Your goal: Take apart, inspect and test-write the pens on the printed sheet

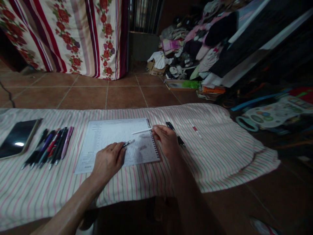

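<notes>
A spiral notebook (pixel 117 130) lies on the striped cloth with a printed sheet at its left side. Over its lower part, my left hand (pixel 109 158) pinches a short dark pen piece (pixel 125 144) with a pale tip pointing right. At the spiral edge, my right hand (pixel 166 138) is closed on a thin white tube (pixel 141 131), like a pen refill, which points left over the page. Beside the right hand lie a black pen piece (pixel 169 125) and another dark piece (pixel 181 141), partly hidden by the wrist. Farther right is a slim white and red stick (pixel 196 131).
Several pens (pixel 50 147) lie side by side at the left, next to a phone (pixel 19 137). The striped cloth (pixel 220 156) covers the low surface. Beyond stand a floral curtain (pixel 83 39), a heap of clothes (pixel 190 45) and a cardboard box (pixel 154 68) on the tiled floor.
</notes>
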Demonstrator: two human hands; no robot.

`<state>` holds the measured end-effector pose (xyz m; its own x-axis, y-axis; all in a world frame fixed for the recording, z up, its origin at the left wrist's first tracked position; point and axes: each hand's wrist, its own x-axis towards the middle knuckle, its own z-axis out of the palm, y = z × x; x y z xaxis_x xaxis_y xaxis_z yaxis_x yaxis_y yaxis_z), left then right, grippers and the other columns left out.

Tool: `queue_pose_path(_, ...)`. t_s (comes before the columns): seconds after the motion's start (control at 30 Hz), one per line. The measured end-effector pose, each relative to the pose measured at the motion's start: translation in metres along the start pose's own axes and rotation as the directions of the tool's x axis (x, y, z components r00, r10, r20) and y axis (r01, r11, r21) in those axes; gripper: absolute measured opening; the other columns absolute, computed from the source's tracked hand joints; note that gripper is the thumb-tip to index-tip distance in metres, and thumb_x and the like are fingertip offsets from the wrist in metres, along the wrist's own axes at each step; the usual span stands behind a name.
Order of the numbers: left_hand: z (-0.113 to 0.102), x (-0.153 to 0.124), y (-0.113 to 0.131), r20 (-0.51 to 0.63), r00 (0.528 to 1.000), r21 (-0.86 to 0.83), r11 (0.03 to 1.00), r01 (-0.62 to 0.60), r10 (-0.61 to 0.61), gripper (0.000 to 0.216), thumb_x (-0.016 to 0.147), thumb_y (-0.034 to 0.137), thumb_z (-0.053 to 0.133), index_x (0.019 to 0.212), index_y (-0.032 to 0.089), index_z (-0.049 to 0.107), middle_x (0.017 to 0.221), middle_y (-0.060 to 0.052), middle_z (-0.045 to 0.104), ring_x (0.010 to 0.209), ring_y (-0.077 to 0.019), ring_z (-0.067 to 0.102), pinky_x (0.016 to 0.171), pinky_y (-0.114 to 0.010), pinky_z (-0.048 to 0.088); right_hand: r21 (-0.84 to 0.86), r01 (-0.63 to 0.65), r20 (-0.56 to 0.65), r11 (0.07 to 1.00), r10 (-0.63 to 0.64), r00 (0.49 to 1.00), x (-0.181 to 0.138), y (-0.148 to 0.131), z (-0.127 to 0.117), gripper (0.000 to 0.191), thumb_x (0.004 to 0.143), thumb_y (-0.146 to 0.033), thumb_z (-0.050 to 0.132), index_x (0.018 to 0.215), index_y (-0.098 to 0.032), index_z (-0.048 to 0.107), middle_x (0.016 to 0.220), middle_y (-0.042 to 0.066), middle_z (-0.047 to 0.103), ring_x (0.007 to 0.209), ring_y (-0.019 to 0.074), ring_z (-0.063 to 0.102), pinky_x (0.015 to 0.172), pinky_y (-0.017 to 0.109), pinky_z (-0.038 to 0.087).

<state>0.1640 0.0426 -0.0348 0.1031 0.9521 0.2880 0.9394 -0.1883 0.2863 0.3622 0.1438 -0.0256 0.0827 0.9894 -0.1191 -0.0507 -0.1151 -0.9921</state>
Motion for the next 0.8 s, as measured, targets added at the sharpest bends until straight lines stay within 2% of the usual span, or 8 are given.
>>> queue_pose_path(0.3,-0.001,0.000,0.000,0.011,1.000,0.002,1.000,-0.001,0.001,0.032,0.090,0.032,0.035,0.104,0.016,0.058,0.080,-0.004,0.064,0.072,-0.0179,0.061,0.059,-0.029,0.046,0.008,0.006,0.018,1.000,-0.006,1.000,-0.005,0.009,0.024,0.024,0.065,-0.031,0.063,0.081,-0.013,0.063,0.062,0.001,0.064,0.060,0.0119,0.061,0.052,0.021,0.046)
queue_pose_path(0.53,0.000,0.001,0.001,0.008,1.000,-0.010,1.000,-0.006,0.007,0.031,0.090,0.032,0.035,0.105,0.016,0.057,0.080,-0.004,0.064,0.072,-0.0174,0.060,0.060,-0.029,0.046,0.058,-0.009,0.028,0.998,0.007,1.000,-0.005,0.014,0.025,0.020,0.067,-0.028,0.063,0.081,-0.013,0.062,0.062,0.001,0.065,0.059,0.0115,0.062,0.052,0.021,0.049)
queue_pose_path(0.8,-0.002,0.001,0.002,0.032,0.999,-0.008,1.000,0.003,-0.003,0.032,0.090,0.033,0.035,0.105,0.016,0.058,0.081,-0.004,0.064,0.073,-0.0183,0.061,0.060,-0.029,0.046,0.161,-0.070,0.018,0.984,0.068,0.998,-0.004,0.017,0.028,0.014,0.069,-0.022,0.062,0.079,-0.012,0.061,0.061,0.000,0.065,0.057,0.0094,0.063,0.059,0.021,0.053)
